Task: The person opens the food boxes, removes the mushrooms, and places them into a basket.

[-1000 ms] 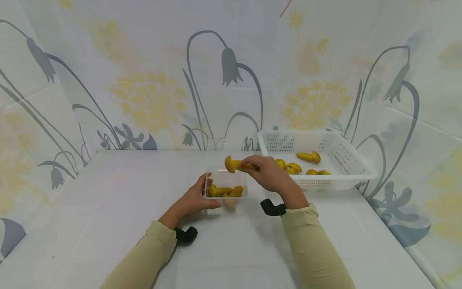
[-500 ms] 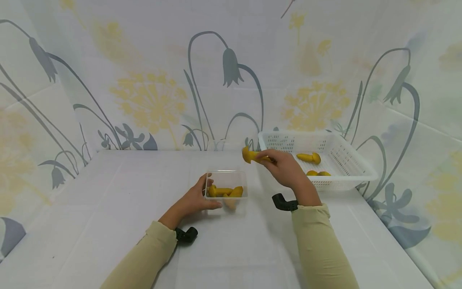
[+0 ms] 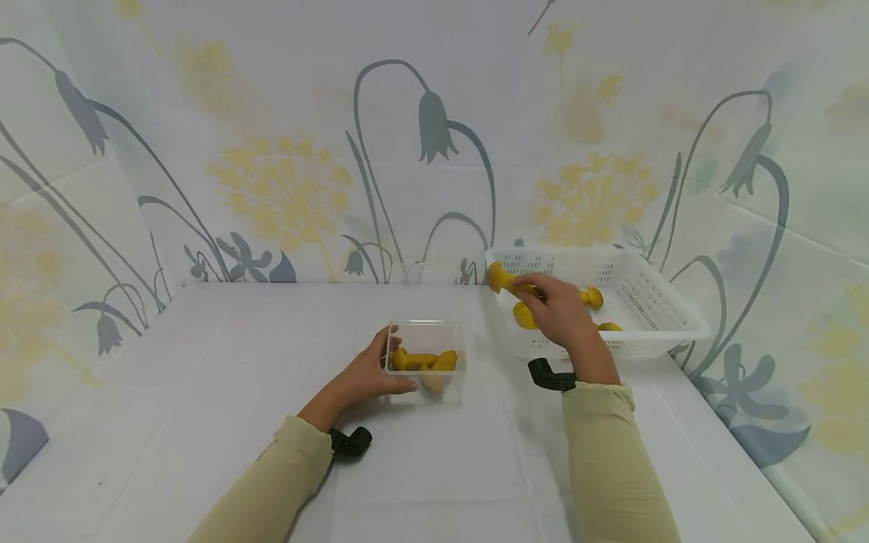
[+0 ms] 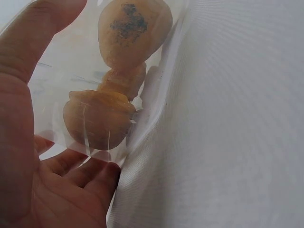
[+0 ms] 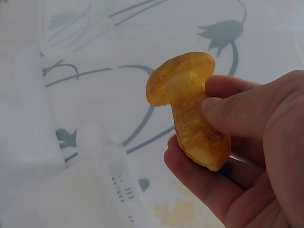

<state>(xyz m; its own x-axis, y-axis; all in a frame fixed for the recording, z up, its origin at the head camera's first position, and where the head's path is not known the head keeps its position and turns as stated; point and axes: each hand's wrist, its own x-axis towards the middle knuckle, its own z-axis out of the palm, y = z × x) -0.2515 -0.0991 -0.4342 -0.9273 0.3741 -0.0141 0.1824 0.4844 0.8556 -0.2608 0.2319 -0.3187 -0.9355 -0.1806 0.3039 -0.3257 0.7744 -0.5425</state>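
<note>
My left hand (image 3: pixel 361 377) holds a small clear plastic box (image 3: pixel 426 338) on the white table, thumb at the near side and fingers round the left side. Inside the box lie a few yellow-brown mushrooms (image 3: pixel 444 361); in the left wrist view a mushroom (image 4: pixel 99 121) presses against the clear wall near my fingers. Between thumb and fingers, my right hand (image 3: pixel 562 315) pinches a yellow mushroom (image 3: pixel 500 279) by its stem, cap pointing left, above the left end of a white basket. Up close in the right wrist view, the held mushroom (image 5: pixel 194 109) shows whole except where the fingers cover its stem.
The white perforated basket (image 3: pixel 661 302) stands at the back right, holding several mushrooms (image 3: pixel 525 316), partly hidden by my right hand. White cloth covers the table (image 3: pixel 224 377). A flower-patterned curtain (image 3: pixel 292 136) hangs behind and along both sides.
My right hand has moved right and slightly back, carrying the mushroom from above the clear box to above the basket. The left hand and the box have stayed in place.
</note>
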